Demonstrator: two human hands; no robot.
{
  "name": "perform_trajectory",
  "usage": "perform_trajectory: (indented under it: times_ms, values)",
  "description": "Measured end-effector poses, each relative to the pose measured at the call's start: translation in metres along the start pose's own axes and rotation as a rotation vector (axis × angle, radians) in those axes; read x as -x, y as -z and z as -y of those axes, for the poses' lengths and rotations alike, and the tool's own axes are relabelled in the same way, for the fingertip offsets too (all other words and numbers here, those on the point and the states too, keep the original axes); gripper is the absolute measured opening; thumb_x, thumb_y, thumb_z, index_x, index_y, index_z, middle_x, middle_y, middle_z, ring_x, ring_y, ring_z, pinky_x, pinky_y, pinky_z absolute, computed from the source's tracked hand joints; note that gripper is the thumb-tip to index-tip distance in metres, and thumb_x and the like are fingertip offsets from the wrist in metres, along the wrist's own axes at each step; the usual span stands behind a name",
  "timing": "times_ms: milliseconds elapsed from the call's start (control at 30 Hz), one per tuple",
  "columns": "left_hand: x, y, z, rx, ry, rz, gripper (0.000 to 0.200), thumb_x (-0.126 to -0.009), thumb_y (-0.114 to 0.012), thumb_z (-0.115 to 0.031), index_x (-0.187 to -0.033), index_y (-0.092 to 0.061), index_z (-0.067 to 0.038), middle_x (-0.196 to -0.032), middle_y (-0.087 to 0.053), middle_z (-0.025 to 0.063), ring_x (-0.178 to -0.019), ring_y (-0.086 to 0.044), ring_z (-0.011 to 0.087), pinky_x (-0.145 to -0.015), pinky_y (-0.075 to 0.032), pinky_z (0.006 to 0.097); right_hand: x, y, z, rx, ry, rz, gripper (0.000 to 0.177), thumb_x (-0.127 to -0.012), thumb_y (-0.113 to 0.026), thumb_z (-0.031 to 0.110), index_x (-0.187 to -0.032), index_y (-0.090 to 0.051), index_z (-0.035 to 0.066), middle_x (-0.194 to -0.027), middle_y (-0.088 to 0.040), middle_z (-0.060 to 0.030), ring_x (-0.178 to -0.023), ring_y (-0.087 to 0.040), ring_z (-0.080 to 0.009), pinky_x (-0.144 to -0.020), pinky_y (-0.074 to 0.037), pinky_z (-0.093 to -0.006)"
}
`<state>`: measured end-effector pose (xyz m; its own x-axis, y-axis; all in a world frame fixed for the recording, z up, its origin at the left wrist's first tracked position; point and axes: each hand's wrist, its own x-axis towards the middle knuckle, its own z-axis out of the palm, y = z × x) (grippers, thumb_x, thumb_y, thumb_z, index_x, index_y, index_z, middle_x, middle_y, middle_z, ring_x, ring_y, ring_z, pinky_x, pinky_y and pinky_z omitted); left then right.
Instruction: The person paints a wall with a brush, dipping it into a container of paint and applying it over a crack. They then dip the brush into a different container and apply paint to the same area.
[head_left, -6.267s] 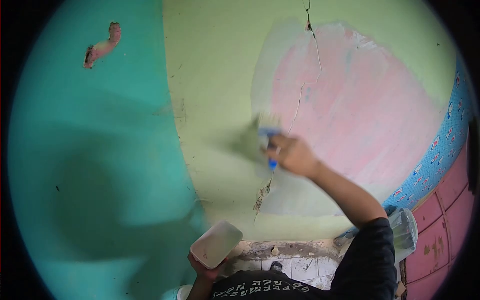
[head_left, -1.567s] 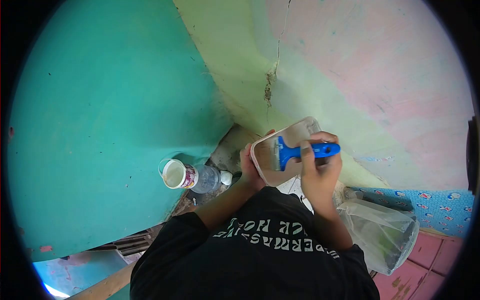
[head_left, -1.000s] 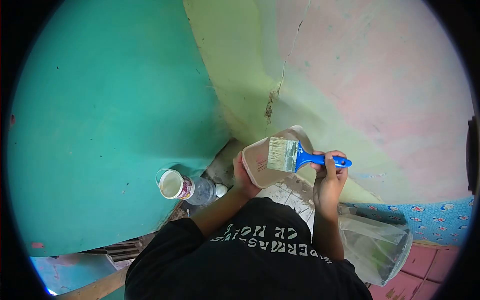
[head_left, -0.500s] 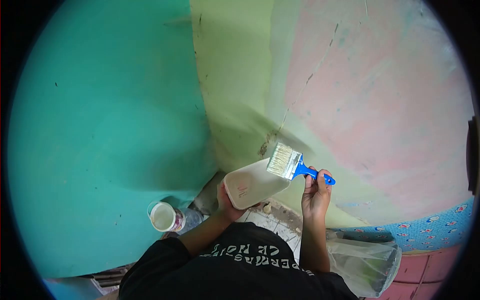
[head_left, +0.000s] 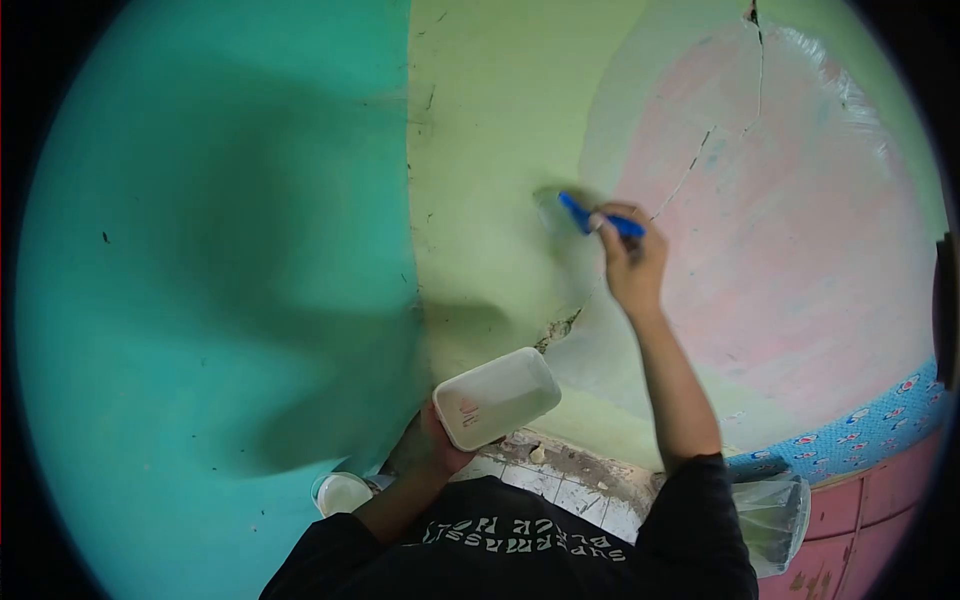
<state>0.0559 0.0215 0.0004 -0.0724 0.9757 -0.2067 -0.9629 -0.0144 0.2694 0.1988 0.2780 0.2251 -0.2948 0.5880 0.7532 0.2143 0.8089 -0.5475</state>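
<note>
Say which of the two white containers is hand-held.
The white rectangular tub, held up by the left hand. The round white cup sits low by the teal wall, unheld. Right hand holds a brush.

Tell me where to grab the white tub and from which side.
Take the white tub by its free short end, on the right, coming in from the right. The left hand grips the lower left end from beneath, so only the far end is bare, and its straight walls suit a pinch. The right hand is busy with the paintbrush.
</note>
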Motion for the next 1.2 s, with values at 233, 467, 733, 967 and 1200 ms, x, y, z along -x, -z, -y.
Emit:
perform_trajectory:
  times_ms: [233, 467, 733, 967, 1200]
  values:
    - [0.01, 0.027, -0.029, 0.048, 0.079, 0.009, 0.078, -0.089, -0.044, -0.071, -0.145, -0.054, -0.017, -0.141, -0.058, 0.0153, -0.123, -0.059, 0.0466, -0.085, -0.055, 0.0658, -0.098, 0.049, 0.122, 0.225, 0.699, -0.355, 0.024, -0.085, -0.07, -0.01, -0.101, -0.073, 0.007, -0.101, -0.074, -0.008, -0.09, -0.072, -0.0227, -0.074, -0.057, -0.0317]
    - [0.018, 0.021, -0.052, 0.011, 0.049, -0.017, 0.073, -0.094, -0.037, -0.066, -0.142, -0.055, -0.014, -0.134, -0.063, 0.0141, -0.117, -0.065, 0.0411, -0.084, -0.057, 0.0626, 0.017, -0.008, 0.03, 0.533, 0.81, 0.147, 0.044, -0.067, -0.074, -0.005, -0.108, -0.073, 0.008, -0.115, -0.067, -0.0192, -0.108, -0.069, -0.0394, -0.085, -0.06, -0.0436]
    - [0.011, 0.047, -0.055, -0.086, 0.037, 0.017, 0.079, -0.089, -0.044, -0.072, -0.147, -0.054, -0.019, -0.145, -0.055, 0.0141, -0.129, -0.056, 0.0459, -0.089, -0.054, 0.0715, 0.032, -0.001, 0.055, 0.105, 0.376, 0.166, 0.03, -0.077, -0.07, -0.012, -0.103, -0.07, 0.004, -0.105, -0.069, -0.0156, -0.095, -0.071, -0.0335, -0.079, -0.058, -0.0398]
    - [0.007, 0.038, -0.059, 0.004, 0.107, 0.059, 0.077, -0.091, -0.043, -0.07, -0.145, -0.054, -0.018, -0.142, -0.057, 0.0137, -0.125, -0.06, 0.0453, -0.088, -0.055, 0.0704, -0.027, 0.002, 0.033, 0.083, 0.366, 0.218, 0.024, -0.083, -0.069, -0.009, -0.104, -0.068, 0.002, -0.1, -0.068, -0.0174, -0.091, -0.068, -0.0388, -0.081, -0.055, -0.0393]
    - [0.011, 0.041, -0.057, -0.015, 0.088, 0.041, 0.078, -0.09, -0.041, -0.073, -0.146, -0.054, -0.019, -0.142, -0.057, 0.0137, -0.127, -0.058, 0.0449, -0.09, -0.055, 0.0687, -0.075, 0.026, 0.093, 0.518, 0.722, -0.244, 0.033, -0.079, -0.073, -0.006, -0.108, -0.072, 0.01, -0.108, -0.07, -0.0108, -0.096, -0.071, -0.0309, -0.08, -0.059, -0.0391]
